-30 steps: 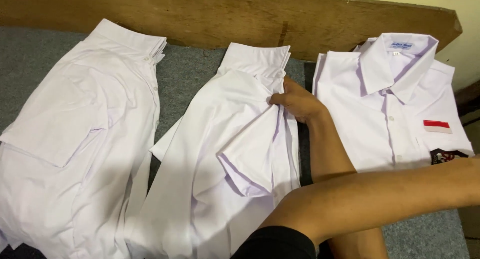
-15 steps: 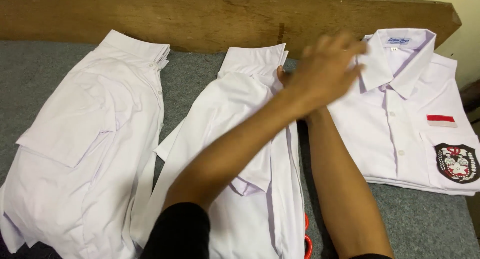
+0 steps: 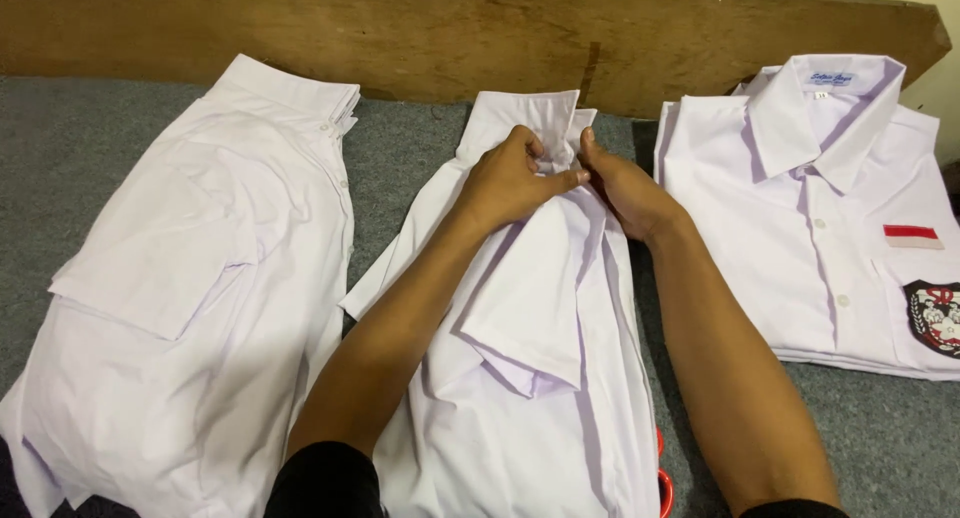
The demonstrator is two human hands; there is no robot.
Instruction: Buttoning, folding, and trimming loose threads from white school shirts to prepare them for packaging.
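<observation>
- The white short-sleeved cotton shirt in the middle (image 3: pixel 540 338) is lying lengthwise on the grey carpeted surface (image 3: pixel 400 138), partly folded, with its collar pointing toward the brown wooden board (image 3: pixel 480 28) at the far edge and one sleeve lying on top of its body.
- Both hands are meeting just below that collar: the left hand (image 3: pixel 515 178) is pinching a small bunch of fabric between thumb and fingers, and the right hand (image 3: pixel 625 188) is gripping the same gathered cloth from the other side, thumb pressing in.
- The cloth is looking thin, light and limp; it is creasing wherever the fingers are closing, so it will likely slump and lose its fold if lifted by one point.
- The firmest places to take hold are probably the stiffened collar and the button placket; the shoulders would serve for carrying it flat.
- It is not fragile, though careless pulling is likely to leave wrinkles.
- To the left, a second white shirt (image 3: pixel 190 278) is lying folded with its back up, near but apart from the middle one.
- To the right, a neatly folded white shirt with a red-and-white chest patch and a dark badge (image 3: pixel 810 228) is lying face up, just beside the right forearm.
- A small red object (image 3: pixel 664 483) is peeking out from under the middle shirt's lower edge; I cannot tell what it is.
</observation>
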